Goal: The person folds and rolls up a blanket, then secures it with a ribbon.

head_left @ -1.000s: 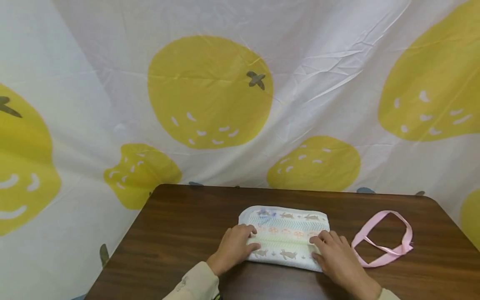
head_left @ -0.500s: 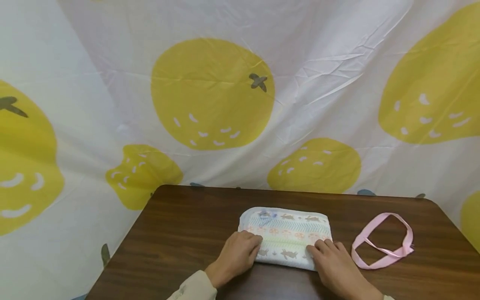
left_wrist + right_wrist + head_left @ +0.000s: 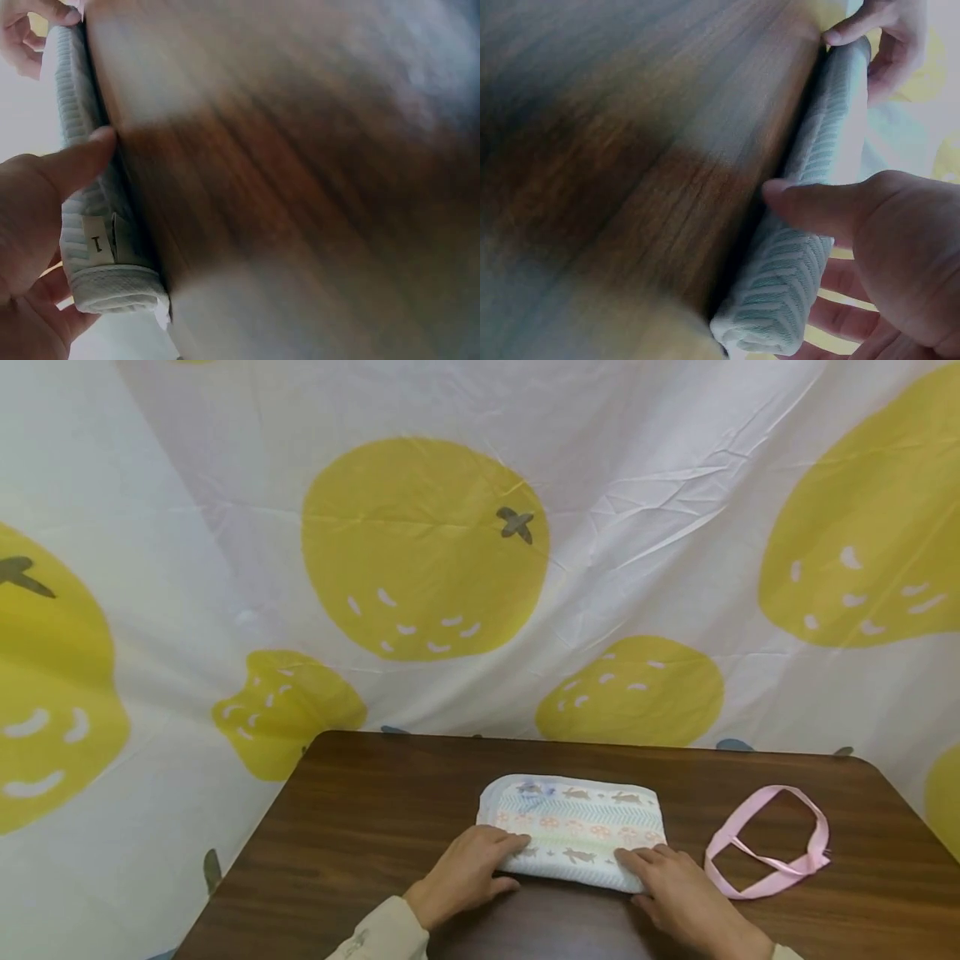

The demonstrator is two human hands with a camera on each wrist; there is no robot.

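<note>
A white towel (image 3: 573,833) with rows of animal and mushroom prints lies folded on the brown table, its near edge thick like a flattened roll. At the near left corner my left hand (image 3: 467,870) grips it, fingers over the top and thumb on the near side. My right hand (image 3: 686,893) grips the near right corner the same way. The left wrist view shows the towel's layered end and a small label (image 3: 97,238) beside the thumb. In the right wrist view, the right thumb (image 3: 810,206) lies across the towel's ribbed near side (image 3: 772,292).
A pink ribbon (image 3: 806,860) lies in a loop on the table, right of the towel. Behind the table (image 3: 360,810) hangs a white curtain (image 3: 600,527) printed with yellow fruit. The table's back edge runs just beyond the towel.
Both hands have shifted a little toward the towel's near edge, with the thumbs moving from its top to its near side. The near edge has moved slightly away; the ribbon stays put.
</note>
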